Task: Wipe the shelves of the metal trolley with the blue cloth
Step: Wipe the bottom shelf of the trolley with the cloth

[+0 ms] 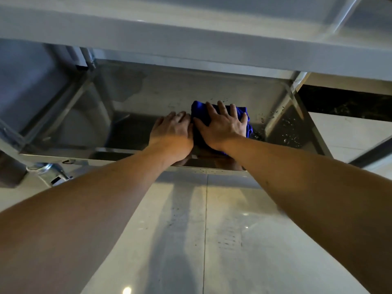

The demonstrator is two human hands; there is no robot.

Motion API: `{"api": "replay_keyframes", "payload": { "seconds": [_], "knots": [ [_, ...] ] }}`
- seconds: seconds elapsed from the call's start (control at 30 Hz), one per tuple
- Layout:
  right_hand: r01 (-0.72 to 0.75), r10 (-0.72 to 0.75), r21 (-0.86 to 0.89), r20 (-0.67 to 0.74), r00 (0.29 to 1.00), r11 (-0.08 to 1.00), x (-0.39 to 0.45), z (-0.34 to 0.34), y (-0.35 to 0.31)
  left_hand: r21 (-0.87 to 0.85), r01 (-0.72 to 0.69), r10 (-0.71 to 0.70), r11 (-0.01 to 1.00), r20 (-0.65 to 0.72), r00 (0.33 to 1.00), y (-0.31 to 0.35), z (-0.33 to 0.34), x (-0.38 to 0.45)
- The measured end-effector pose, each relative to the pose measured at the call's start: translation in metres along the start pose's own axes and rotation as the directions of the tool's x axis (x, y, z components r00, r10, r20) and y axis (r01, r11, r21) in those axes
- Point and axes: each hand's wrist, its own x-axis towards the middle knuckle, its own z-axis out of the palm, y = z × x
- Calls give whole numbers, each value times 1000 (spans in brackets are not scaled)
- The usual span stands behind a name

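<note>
Right fingers [220,109]: spread flat, pressing down on the blue cloth [244,115].
Left fingers [180,116]: together, flat on bare metal, touching the cloth's left edge, gripping nothing.
Cloth: bunched right of centre on the lower shelf [148,92].
Progress: probably midway; droplets at the right corner [286,124] and smears at the back remain.
Room: shelf open leftward; upper shelf [191,39] overhangs closely; raised rim and corner posts bound the strokes.

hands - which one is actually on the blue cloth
The right hand, spread flat on the blue cloth. The left hand rests beside it on the bare shelf.
</note>
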Motion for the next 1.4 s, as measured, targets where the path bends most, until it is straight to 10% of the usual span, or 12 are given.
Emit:
{"api": "replay_keyframes", "payload": {
  "seconds": [0.7, 1.4],
  "knots": [
    [-109, 111, 28, -87, 990, 994, 143, 2, 11, 126, -45, 59, 991, -108, 992, 0, 5, 0],
    [24, -23, 40, -28, 999, 999, -40, -7, 57, 95, 34, -27, 995, -70, 997, 15, -9, 2]
  ]
}}
